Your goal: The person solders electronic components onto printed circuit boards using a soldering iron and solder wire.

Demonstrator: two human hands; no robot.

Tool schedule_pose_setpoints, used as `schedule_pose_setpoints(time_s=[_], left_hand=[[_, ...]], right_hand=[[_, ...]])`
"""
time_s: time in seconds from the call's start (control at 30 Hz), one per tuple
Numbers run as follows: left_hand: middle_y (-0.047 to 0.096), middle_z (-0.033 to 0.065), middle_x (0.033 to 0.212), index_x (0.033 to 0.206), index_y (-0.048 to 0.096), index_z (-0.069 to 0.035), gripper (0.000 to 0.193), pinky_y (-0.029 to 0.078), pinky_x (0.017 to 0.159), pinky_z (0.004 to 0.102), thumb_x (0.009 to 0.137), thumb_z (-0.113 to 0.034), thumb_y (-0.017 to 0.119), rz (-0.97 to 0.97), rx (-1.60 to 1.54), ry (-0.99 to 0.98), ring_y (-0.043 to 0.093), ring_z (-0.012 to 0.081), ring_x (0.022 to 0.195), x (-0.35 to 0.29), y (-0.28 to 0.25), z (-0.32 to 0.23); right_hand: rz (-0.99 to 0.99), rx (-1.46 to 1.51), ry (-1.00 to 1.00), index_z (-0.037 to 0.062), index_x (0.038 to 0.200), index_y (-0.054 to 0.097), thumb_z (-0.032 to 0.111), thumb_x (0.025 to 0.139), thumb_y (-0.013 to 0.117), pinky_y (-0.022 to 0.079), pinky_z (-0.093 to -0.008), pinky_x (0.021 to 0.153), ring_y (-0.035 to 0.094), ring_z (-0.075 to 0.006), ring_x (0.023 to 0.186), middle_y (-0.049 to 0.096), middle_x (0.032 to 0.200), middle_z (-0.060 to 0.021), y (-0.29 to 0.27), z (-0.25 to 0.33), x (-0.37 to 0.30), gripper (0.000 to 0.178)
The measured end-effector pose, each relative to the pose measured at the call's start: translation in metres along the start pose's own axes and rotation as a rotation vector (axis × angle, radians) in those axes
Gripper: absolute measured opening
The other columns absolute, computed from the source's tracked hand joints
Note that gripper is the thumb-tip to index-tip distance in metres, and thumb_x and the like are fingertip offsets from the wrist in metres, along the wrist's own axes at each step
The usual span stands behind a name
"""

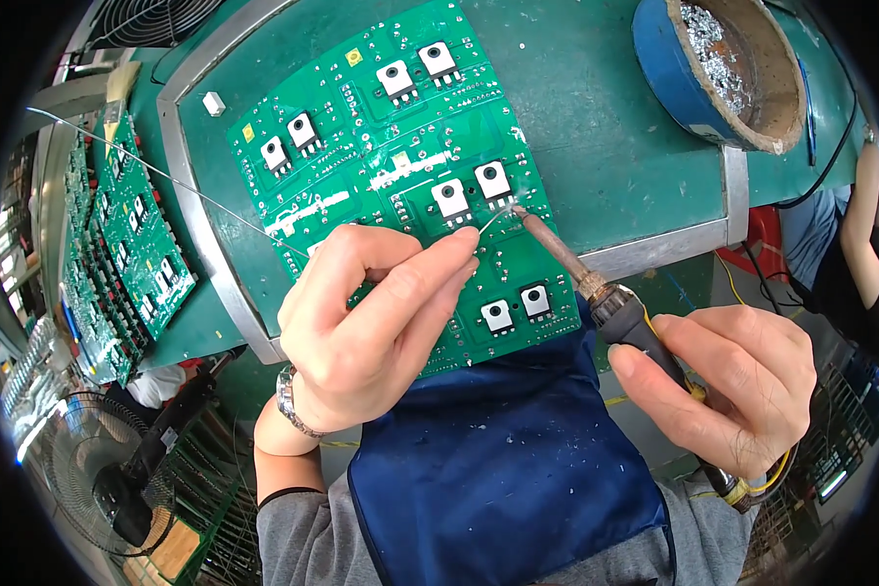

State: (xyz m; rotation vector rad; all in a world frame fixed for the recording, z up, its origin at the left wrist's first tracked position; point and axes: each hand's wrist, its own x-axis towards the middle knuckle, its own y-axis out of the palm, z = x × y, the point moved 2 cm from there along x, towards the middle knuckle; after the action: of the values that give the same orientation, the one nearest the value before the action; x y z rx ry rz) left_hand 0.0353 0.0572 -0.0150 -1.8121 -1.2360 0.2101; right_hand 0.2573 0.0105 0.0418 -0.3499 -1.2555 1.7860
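Left hand (376, 317): its grip is pinching a thin solder wire (489, 222) between thumb and fingers, over a green circuit board (425, 122) that is lying across the near edge of the green surface (601, 176) and overhanging it. Right hand (728, 386): its grip is closing round a soldering iron (617, 308), whose tip is pointing at the leads of a white-faced component (492, 179). Blue bowl (659, 73): standing toward the surface's far right corner, holding silvery scraps (710, 59).
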Motion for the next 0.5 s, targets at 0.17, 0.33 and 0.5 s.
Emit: schedule_pose_setpoints(time_s=[0.17,0.33,0.5], left_hand=[[0.052,0.0029,0.070,0.093,0.070,-0.006,0.034,0.042,0.050,0.0251,0.062,0.002,0.076,-0.012,0.006,-0.015,0.052,0.0131,0.059,-0.002,-0.008,-0.003],[0.050,0.0021,0.071,0.092,0.071,-0.006,0.034,0.041,0.051,0.0238,0.060,0.005,0.075,-0.087,0.037,-0.116,0.050,0.0118,0.059,-0.017,-0.026,-0.003],[0.052,0.0029,0.074,0.088,0.070,-0.003,0.026,0.041,0.054,0.0221,0.066,0.011,0.067,-0.251,0.180,-0.316,0.050,0.0101,0.061,-0.043,-0.054,0.006]], right_hand=[[0.024,-0.026,0.008,0.0100,0.085,0.070,0.012,0.047,0.072,0.044,-0.0239,0.046,0.057,-0.0186,0.059,0.061,0.077,-0.0075,-0.001,0.002,-0.001,0.038],[0.028,0.013,-0.016,0.0046,0.092,0.067,0.008,0.047,0.074,0.046,-0.0272,0.049,0.059,-0.0225,0.062,0.060,0.081,-0.0120,-0.016,0.002,-0.010,0.046],[-0.208,-0.084,0.056,-0.0007,0.102,0.063,-0.009,0.059,0.070,0.048,-0.0256,0.055,0.058,-0.0213,0.062,0.061,0.081,-0.0136,-0.030,-0.009,-0.011,0.044]])
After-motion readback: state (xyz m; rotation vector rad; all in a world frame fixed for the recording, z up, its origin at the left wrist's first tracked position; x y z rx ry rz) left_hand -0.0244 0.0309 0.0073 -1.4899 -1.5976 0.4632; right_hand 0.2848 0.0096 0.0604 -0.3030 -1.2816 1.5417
